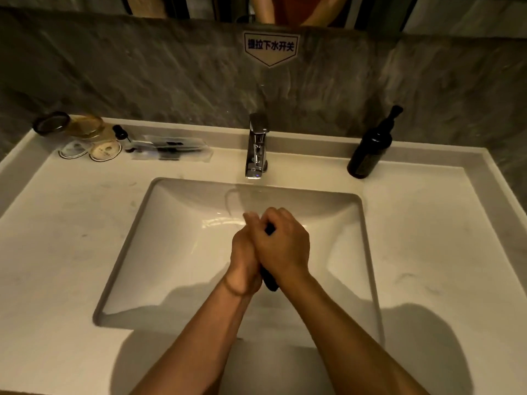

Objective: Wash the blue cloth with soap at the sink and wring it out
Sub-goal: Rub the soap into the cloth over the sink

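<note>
Both my hands are pressed together over the middle of the white sink basin (pixel 176 252). My left hand (pixel 242 252) and my right hand (pixel 283 243) are clasped tightly around the blue cloth (pixel 269 279), which looks dark here. Only a short rolled end of the cloth sticks out below my right palm, and a small bit shows between my right fingers. The rest of the cloth is hidden inside my hands. A dark soap pump bottle (pixel 370 146) stands on the counter at the back right. The chrome tap (pixel 256 146) stands behind the basin; I see no water running.
At the back left of the counter (pixel 62 223) lie a tipped glass jar (pixel 71 128), two round coasters (pixel 91 151) and a clear packet of toiletries (pixel 171 148). A grey stone backsplash with a sign (pixel 271 47) rises behind the tap.
</note>
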